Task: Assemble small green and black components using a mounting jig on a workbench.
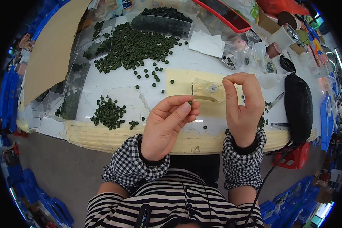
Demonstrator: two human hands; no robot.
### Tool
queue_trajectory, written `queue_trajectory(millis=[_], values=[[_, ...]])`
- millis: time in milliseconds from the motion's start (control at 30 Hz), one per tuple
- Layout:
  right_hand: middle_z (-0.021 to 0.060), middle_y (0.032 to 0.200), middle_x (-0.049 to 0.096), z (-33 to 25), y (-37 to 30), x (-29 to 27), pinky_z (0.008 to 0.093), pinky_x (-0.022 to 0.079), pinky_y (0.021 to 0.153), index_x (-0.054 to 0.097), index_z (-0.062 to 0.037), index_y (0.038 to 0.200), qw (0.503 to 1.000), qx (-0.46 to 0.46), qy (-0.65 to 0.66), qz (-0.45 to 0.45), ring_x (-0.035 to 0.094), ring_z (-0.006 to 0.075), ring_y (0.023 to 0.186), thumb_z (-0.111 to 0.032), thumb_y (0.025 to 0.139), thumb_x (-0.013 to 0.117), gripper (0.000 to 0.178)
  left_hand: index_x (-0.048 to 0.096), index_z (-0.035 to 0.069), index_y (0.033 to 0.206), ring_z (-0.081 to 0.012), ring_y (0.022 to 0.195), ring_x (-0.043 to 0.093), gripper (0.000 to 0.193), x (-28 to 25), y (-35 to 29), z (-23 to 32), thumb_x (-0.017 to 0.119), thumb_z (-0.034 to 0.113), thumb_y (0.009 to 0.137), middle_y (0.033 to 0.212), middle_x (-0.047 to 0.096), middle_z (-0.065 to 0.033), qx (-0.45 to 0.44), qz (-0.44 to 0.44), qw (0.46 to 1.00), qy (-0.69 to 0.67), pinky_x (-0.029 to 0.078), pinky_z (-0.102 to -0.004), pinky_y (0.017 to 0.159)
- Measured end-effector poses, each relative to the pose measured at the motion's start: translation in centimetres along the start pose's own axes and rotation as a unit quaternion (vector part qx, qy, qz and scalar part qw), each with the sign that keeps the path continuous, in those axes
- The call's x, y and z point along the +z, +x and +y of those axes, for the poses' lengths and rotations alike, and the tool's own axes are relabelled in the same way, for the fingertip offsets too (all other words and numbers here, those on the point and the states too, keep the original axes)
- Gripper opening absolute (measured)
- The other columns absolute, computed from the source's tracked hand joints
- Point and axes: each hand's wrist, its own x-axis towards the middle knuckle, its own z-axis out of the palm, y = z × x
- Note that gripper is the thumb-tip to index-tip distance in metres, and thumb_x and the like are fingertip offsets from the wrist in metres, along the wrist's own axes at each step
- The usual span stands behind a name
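In the head view, our left hand [167, 125] pinches a small dark green bead [190, 103] between thumb and forefinger, just left of centre frame. Our right hand [244, 102] holds a thin pin [216, 87] in closed fingers, its long axis pointing left and slightly down toward a pale yellow block [206, 90] on the counter [114, 81]. The bead lies down and left of the pin's tip, near but apart; the left hand is the nearer one. The block sits between them, just above the bead. A heap of green beads [135, 47] spreads at upper centre, a smaller pile [108, 113] lies at left, and a black pouch [298, 108] rests at right.
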Motion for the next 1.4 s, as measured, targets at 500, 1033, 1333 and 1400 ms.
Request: queue_trajectory(millis=[500, 1033, 1333, 1400], values=[[0.0046, 0.082, 0.058, -2.4, -5.5, -2.7, 0.0354, 0.042, 0.075, 0.064, -0.0059, 0.082, 0.967, -0.043, -0.064, -0.244, 0.054, 0.0247, 0.080, -0.006, 0.071, 0.073, 0.014, 0.061, 0.001, 0.117, -0.0131, 0.093, 0.065, 0.023, -0.2, -0.2, -0.1, 0.059, 0.004, 0.094, 0.104, 0.068, -0.0108, 0.049, 0.011, 0.998, 0.026, 0.053, -0.0258, 0.084], [0.0091, 0.078, 0.067, -3.1, -3.9, -0.3, 0.0266, 0.049, 0.061, 0.068, 0.0014, 0.083, 0.985, 0.097, 0.143, -0.014, 0.064, 0.0185, 0.070, 0.003, 0.072, 0.078, 0.015, 0.056, 0.000, 0.116, -0.0195, 0.108, 0.062, 0.020, 0.3, -0.4, 0.0, 0.051, 0.009, 0.099, 0.118, 0.063, -0.0153, 0.013, -0.056, 0.992, 0.110, 0.050, -0.0337, 0.096], [0.0112, 0.083, 0.065, -2.8, -3.9, 0.9, 0.0274, 0.050, 0.063, 0.069, 0.0015, 0.090, 0.994, 0.033, 0.108, -0.005, 0.064, 0.0216, 0.072, 0.008, 0.074, 0.073, 0.018, 0.054, 0.000, 0.117, -0.0228, 0.116, 0.058, 0.020, -0.1, -0.3, -0.1, 0.050, 0.008, 0.099, 0.123, 0.061, -0.0155, 0.063, -0.066, 0.990, 0.108, 0.047, -0.0380, 0.102], [0.0114, 0.084, 0.065, -2.9, -3.9, 0.9, 0.0275, 0.050, 0.065, 0.069, 0.0015, 0.090, 0.991, 0.054, 0.122, -0.009, 0.064, 0.0214, 0.074, 0.008, 0.075, 0.072, 0.017, 0.054, 0.000, 0.117, -0.0233, 0.116, 0.058, 0.020, 0.0, -0.3, -0.1, 0.051, 0.007, 0.098, 0.123, 0.061, -0.0154, 0.061, -0.062, 0.990, 0.112, 0.047, -0.0378, 0.101]])
